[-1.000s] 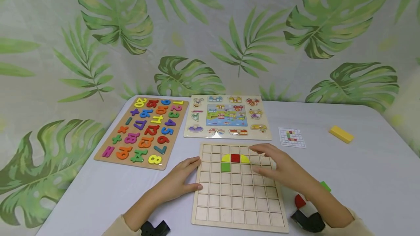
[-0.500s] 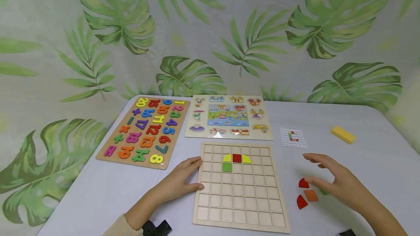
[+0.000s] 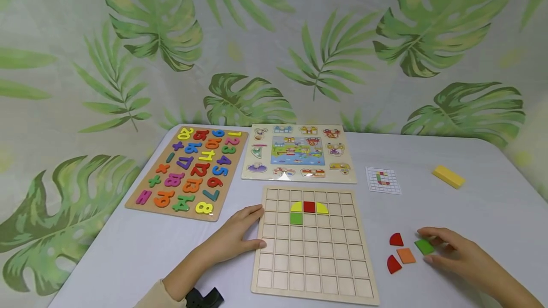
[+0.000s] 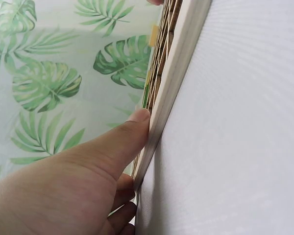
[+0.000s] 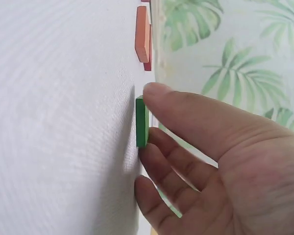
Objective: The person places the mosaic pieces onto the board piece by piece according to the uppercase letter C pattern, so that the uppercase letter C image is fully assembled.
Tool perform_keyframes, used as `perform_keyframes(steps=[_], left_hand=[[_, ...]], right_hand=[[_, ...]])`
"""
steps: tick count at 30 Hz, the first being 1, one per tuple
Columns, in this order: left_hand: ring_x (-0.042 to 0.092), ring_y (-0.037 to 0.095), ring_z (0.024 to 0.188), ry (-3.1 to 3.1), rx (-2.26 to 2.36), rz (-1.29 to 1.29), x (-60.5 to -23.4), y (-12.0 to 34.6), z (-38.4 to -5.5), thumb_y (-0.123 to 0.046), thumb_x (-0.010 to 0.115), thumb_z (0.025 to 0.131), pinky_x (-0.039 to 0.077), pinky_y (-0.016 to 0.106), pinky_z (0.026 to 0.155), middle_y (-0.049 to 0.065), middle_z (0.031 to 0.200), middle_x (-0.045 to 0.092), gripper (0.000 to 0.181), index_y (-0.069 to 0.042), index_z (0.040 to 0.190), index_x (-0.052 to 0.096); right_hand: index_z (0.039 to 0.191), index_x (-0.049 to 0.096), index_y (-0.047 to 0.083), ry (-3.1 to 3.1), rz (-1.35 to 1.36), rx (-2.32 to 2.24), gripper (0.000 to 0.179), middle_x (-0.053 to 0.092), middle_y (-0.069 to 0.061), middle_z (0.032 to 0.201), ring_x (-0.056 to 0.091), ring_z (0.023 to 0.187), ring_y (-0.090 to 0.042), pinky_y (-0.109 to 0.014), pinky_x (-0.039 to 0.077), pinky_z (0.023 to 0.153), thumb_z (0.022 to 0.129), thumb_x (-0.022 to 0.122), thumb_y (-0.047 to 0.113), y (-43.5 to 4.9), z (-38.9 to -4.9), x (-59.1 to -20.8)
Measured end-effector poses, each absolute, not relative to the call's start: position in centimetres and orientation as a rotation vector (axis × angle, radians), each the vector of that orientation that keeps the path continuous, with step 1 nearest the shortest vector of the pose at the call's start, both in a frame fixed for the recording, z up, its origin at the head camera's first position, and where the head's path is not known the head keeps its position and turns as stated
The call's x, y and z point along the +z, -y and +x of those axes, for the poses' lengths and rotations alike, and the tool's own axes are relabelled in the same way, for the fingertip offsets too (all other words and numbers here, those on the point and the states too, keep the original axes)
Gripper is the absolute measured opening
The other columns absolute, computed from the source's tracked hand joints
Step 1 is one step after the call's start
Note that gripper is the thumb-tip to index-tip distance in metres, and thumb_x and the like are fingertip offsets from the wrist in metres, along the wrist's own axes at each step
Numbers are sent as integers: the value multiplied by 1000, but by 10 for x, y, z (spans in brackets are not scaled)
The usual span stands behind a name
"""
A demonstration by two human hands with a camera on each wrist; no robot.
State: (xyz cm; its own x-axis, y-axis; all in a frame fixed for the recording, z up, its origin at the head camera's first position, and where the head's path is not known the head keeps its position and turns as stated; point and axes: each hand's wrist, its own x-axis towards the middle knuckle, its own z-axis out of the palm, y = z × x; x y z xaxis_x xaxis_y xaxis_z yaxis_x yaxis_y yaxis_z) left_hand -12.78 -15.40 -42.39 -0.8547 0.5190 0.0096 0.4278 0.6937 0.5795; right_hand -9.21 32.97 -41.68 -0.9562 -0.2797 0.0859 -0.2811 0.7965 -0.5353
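My left hand (image 3: 235,234) rests at the left edge of a wooden grid board (image 3: 314,293), with the thumb on its rim. In the left wrist view, the other fingers are partly hidden behind the thumb. On the board lie a red square (image 3: 308,206) between two yellow quarter-round tiles (image 3: 322,208) and a green square (image 3: 296,218) under the left one. At the right, my right hand (image 3: 458,253) surrounds another green square tile (image 3: 424,246) lying on the table. Its thumb and fingertips are right at the tile's edges in the right wrist view, fingers loosely bent.
An orange tile (image 3: 406,255) and two red quarter-round tiles (image 3: 394,264) lie between board and right hand. Behind are a pattern card (image 3: 383,180), a yellow block (image 3: 448,176), a picture puzzle (image 3: 298,152) and a number puzzle (image 3: 187,173). A black device (image 3: 204,298) is beside the left wrist.
My right hand has moved from over the board to the right, down to the green tile there. It passed over the loose tiles. The left hand has kept its place on the board's edge.
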Motion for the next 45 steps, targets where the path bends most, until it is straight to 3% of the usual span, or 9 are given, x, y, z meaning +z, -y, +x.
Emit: perform_keyframes(steps=[6,11,16,21,33,39,45], left_hand=[[23,24,130,-2740,885,764,-423,153,-127,-47,62,80,26,42,102,5,143,27,78,-6,139,32],[23,24,130,-2742,879,760,-424,154,-127,-48,61,80,26,42,102,4,144,27,79,-6,140,32],[23,24,130,-2743,878,762,-424,154,-127,-48,61,80,26,42,102,4,144,27,78,-7,140,32],[23,24,130,-2744,877,773,-425,154,-127,-49,61,80,26,42,102,4,144,27,79,-7,140,32],[23,23,130,-2743,880,759,-425,154,-128,-49,61,79,26,41,102,3,144,27,79,-8,140,32],[24,23,130,-2746,880,764,-426,153,-129,-49,61,79,27,41,102,3,143,28,79,-7,140,32],[24,23,130,-2745,884,770,-427,154,-129,-49,61,79,27,41,101,3,143,27,79,-7,140,32]], right_hand=[[104,59,4,2997,543,969,37,55,12,91,48,73,-1,-17,45,61,72,75,15,-335,-93,-423],[96,61,7,3026,496,901,30,52,12,81,45,68,0,-17,45,57,72,75,17,-331,-92,-420],[99,60,10,2959,485,879,33,55,12,89,49,72,1,-18,47,59,70,76,15,-325,-91,-414],[103,60,16,2789,622,933,38,58,13,94,53,77,0,-11,44,65,70,75,6,-310,-87,-400],[107,61,18,2552,902,983,45,59,10,100,53,89,-3,-7,38,79,68,76,3,-233,-85,-365],[108,61,15,2484,1013,1039,40,58,9,103,57,88,-7,-13,43,76,71,75,7,-189,-90,-364],[104,61,15,2526,1024,1139,31,58,12,100,57,86,-8,-27,50,72,76,72,12,-150,-98,-376]])
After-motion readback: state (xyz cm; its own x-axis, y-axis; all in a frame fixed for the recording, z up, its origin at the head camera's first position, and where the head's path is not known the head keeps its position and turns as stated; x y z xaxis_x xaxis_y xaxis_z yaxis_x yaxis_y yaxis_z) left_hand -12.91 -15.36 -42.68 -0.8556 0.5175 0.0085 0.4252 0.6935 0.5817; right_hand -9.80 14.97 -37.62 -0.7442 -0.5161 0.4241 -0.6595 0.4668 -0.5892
